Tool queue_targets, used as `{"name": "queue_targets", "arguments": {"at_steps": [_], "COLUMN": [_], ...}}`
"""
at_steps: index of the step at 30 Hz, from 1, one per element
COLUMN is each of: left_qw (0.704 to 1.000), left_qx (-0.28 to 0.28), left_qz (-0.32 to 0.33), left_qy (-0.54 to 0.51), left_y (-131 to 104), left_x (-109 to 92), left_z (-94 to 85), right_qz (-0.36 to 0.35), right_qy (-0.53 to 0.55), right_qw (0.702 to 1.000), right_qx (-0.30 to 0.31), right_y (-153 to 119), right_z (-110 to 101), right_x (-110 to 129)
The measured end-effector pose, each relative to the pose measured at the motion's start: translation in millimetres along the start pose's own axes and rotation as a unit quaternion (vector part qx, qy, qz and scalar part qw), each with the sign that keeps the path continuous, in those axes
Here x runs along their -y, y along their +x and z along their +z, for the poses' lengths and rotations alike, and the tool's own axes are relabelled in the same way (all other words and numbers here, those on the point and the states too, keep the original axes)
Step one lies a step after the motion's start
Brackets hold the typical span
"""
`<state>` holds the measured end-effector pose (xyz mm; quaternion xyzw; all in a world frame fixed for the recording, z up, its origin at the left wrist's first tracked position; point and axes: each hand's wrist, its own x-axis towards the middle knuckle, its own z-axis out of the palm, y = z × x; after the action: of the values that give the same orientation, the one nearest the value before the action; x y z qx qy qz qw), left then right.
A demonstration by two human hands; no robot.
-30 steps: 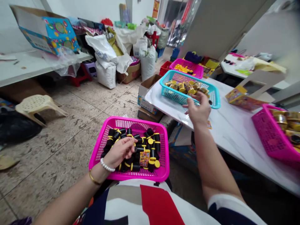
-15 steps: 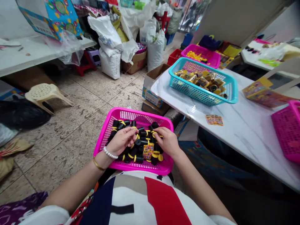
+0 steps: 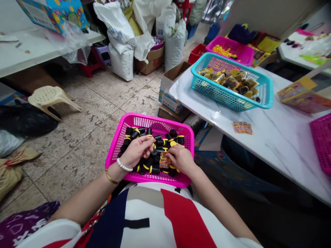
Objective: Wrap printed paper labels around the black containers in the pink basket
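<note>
On my lap rests a pink plastic basket [image 3: 112, 151] holding many small black cylinders with yellow bands [image 3: 154, 170], perhaps toy parts. Over its left half, my left hand [image 3: 138, 151] is closed, thumb and forefinger pinched together; whatever is between them is too small to make out. A small orange printed sheet [image 3: 164, 161], like a sheet of stickers, lies on top of the cylinders. My right hand [image 3: 181, 159] has its thumb and fingers closed at the upper right edge of that sheet. The fingers partly cover the edge.
To the right, a white marbled table [image 3: 222, 124] carries a turquoise basket [image 3: 232, 101] of yellow-and-black pieces and more printed sheets [image 3: 242, 127]. Another pink basket [image 3: 323, 144] stands at its right edge. A cream stool [image 3: 49, 96], white sacks [image 3: 121, 58] and a cardboard box [image 3: 169, 86] are on the floor.
My right hand has come down from the yellow-banded pieces to the printed sheet's edge. My left hand stays pinched in nearly the same place. The view has shifted slightly.
</note>
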<state>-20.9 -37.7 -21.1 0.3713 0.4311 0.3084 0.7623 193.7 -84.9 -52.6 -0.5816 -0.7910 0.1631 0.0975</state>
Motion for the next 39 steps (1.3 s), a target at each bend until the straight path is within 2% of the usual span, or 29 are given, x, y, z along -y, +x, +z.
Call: {"name": "queue_targets", "arguments": {"at_steps": [4, 8, 11, 15, 17, 19, 21, 23, 25, 27, 29, 33, 36, 39], "left_qw": [1.000, 0.999, 0.999, 0.995, 0.990, 0.984, 0.979, 0.977, 0.978, 0.978, 0.979, 0.980, 0.974, 0.975], "left_qx": [0.002, 0.002, 0.002, 0.004, 0.008, 0.014, 0.019, 0.013, 0.003, -0.001, 0.004, 0.014, 0.011, -0.036], "left_qz": [0.001, 0.002, 0.009, 0.024, 0.029, 0.034, 0.038, 0.045, 0.054, 0.065, 0.074, 0.090, 0.096, 0.112], "left_qy": [0.019, 0.034, 0.049, 0.101, 0.139, 0.175, 0.199, 0.206, 0.203, 0.197, 0.189, 0.179, 0.205, 0.190], "left_y": [0, 0, 0, 1, 2, 4, 6, 7, 7, 6, 6, 8, 8, 5], "left_x": [1, 2, 0, -2, -2, -1, 1, 2, 2, 2, 1, 0, 1, 1], "left_z": [2.2, 3.0, 5.5, 11.8, 14.4, 15.4, 15.4, 15.4, 16.8, 20.0, 23.7, 25.7, 22.5, 21.5], "right_qz": [-0.020, 0.017, 0.087, 0.168, 0.167, 0.146, 0.133, 0.147, 0.175, 0.191, 0.189, 0.169, 0.162, 0.163], "right_qy": [0.017, 0.108, 0.204, 0.344, 0.356, 0.313, 0.274, 0.307, 0.385, 0.457, 0.497, 0.506, 0.523, 0.522], "right_qw": [1.000, 0.991, 0.967, 0.917, 0.916, 0.937, 0.950, 0.934, 0.895, 0.855, 0.832, 0.833, 0.828, 0.828], "right_qx": [0.004, -0.078, -0.126, -0.109, -0.073, -0.048, -0.065, -0.110, -0.141, -0.152, -0.159, -0.145, -0.120, -0.127], "right_y": [-4, -9, -10, -6, -2, 1, 3, 5, 6, 6, 7, 8, 8, 7], "right_z": [-1, -2, -5, -11, -12, -11, -10, -12, -16, -21, -24, -20, -13, -8], "right_x": [-1, -3, -6, -9, -9, -8, -7, -6, -3, 3, 12, 29, 32, 32]}}
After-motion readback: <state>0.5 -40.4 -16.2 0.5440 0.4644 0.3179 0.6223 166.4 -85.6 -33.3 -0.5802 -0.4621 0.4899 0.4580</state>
